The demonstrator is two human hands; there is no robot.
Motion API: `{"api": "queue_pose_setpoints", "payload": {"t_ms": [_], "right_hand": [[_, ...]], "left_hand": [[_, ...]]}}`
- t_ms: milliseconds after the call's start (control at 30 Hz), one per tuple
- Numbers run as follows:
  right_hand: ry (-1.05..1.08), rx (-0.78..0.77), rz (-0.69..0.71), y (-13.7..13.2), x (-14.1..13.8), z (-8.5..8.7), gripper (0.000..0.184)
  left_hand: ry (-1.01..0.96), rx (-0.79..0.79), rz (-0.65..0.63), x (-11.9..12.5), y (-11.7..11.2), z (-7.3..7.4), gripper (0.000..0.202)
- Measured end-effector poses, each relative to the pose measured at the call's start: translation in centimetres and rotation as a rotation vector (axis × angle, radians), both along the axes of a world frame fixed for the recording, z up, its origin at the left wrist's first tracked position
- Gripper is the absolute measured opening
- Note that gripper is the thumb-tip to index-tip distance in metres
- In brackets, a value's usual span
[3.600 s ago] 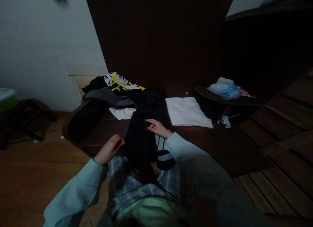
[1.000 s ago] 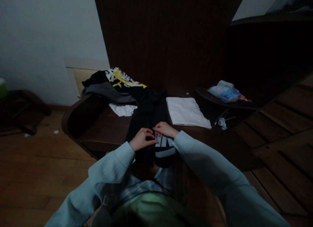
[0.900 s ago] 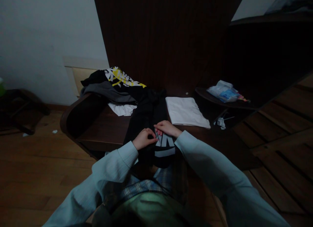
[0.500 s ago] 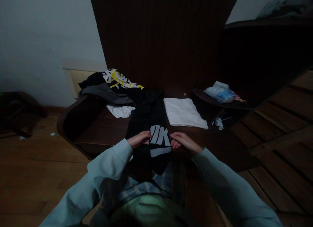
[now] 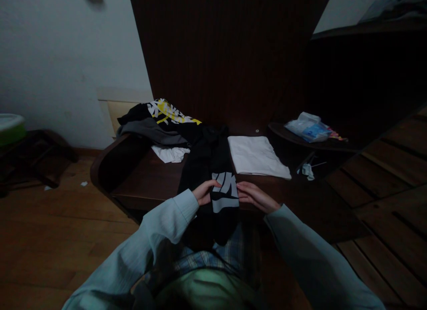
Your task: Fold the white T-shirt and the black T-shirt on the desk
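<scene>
A long black garment (image 5: 210, 167) with a grey-white printed logo lies along the dark wooden table (image 5: 143, 181) and hangs over its near edge onto my lap. My left hand (image 5: 205, 192) grips the garment's left edge beside the logo, thumb on top. My right hand (image 5: 253, 196) holds the right edge at the same height, fingers curled under the cloth. Both sleeves are pale blue.
A folded white cloth (image 5: 256, 155) lies right of the garment. A heap of black, grey, yellow-printed and white clothes (image 5: 160, 125) sits at the back left. A plastic bag (image 5: 308, 124) rests on a small round shelf at right. Wooden floor surrounds the table.
My hands met over the logo, then parted to the garment's two edges. The logo panel now lies flatter and narrower between them.
</scene>
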State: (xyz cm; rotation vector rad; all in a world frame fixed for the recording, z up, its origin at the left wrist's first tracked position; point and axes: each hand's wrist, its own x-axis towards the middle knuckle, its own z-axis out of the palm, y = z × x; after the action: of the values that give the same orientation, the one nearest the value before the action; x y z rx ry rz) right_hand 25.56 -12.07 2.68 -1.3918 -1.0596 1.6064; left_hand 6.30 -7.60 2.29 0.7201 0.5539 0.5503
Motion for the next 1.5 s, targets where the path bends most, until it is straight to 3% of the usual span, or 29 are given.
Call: {"api": "queue_pose_setpoints", "payload": {"t_ms": [133, 267, 400, 533, 633, 733, 800, 867, 967, 1033, 1100, 1500], "right_hand": [[-0.010, 0.016, 0.103, -0.1, 0.1, 0.3, 0.032], [-0.030, 0.051, 0.186, 0.3, -0.2, -0.2, 0.041], [-0.103, 0.102, 0.122, 0.9, 0.0, -1.1, 0.044], [-0.176, 0.170, 0.057, 0.9, 0.2, -2.2, 0.044], [-0.225, 0.244, 0.010, 0.4, 0.3, -2.8, 0.043], [-0.523, 0.418, -0.099, -0.4, 0.3, -2.7, 0.044], [-0.815, 0.628, -0.186, -1.0, 0.0, -2.2, 0.044], [-0.996, 0.838, -0.154, -1.3, -0.6, -1.5, 0.041], [-1.050, 1.013, 0.171, -1.5, -2.1, -1.0, 0.043], [-1.078, 1.030, 0.399, -1.6, -3.2, -1.2, 0.050], [-1.139, 1.002, 0.508, -1.5, -3.9, -1.7, 0.057], [-1.296, 0.958, 0.508, -0.8, -3.4, -2.8, 0.073]], "left_hand": [[-0.088, 0.006, -0.041, 0.3, -0.1, -0.1, 0.028], [0.142, 0.169, -0.017, 0.2, 0.2, -0.3, 0.016], [0.504, 0.641, 0.171, -1.7, 0.5, -0.7, 0.017], [0.756, 1.095, 0.243, -4.3, -0.1, -1.1, 0.019], [0.863, 1.405, 0.159, -5.5, -0.9, -1.5, 0.032], [0.979, 1.593, 0.033, -5.9, -1.5, -2.0, 0.042], [1.050, 1.644, -0.005, -5.9, -1.7, -2.1, 0.044], [1.098, 1.669, -0.020, -5.8, -1.7, -2.2, 0.045], [1.133, 1.701, -0.031, -5.8, -1.7, -2.1, 0.046], [1.137, 1.721, -0.040, -5.8, -1.7, -2.2, 0.046], [1.138, 1.740, -0.049, -6.0, -1.7, -2.3, 0.047], [1.190, 1.834, -0.064, -6.3, -1.4, -2.4, 0.048]]}}
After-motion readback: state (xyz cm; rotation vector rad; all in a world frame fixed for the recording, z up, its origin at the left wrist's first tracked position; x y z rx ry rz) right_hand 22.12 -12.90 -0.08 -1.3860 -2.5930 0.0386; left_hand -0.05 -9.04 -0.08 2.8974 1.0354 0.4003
